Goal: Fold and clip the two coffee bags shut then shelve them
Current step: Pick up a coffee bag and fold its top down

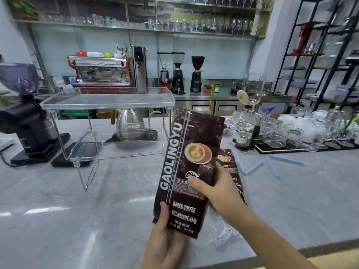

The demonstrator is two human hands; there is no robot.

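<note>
Holding a dark brown coffee bag [189, 171] upright above a grey marble counter [77, 210], a person uses both bare hands. The left hand [165, 243] grips the bag's bottom left corner, thumb lying up the front of the bag beside the words "BAKED.COFFEE". The right hand [219, 189] grasps the bag's right edge at mid-height, thumb pressed across the front and fingers wrapped behind. Large white letters reading "GAOLINGYU" run up the bag's left side, and an orange coffee-cup emblem sits near its middle. The top of the bag stands unfolded.

Behind the held bag and partly hidden by it and the right hand, a second coffee bag [231, 167] of the same design lies flat on the counter. To the right of that second bag, two light blue bag clips [250, 167] [279, 162] lie on the counter, both spread in a V shape, near each other but apart.

Left of the held bag stands a clear acrylic two-tier shelf [108, 101] on wire legs. Seen through the shelf is a silver gooseneck kettle [130, 123]. Further left of the shelf sits a black coffee grinder [25, 113] with a tinted hopper. Right of the held bag, beyond the clips, glass cups and a siphon brewer [250, 105] crowd a black drip mat. Far behind the shelf, a red espresso machine [101, 70] and three more grinders line a back counter.
</note>
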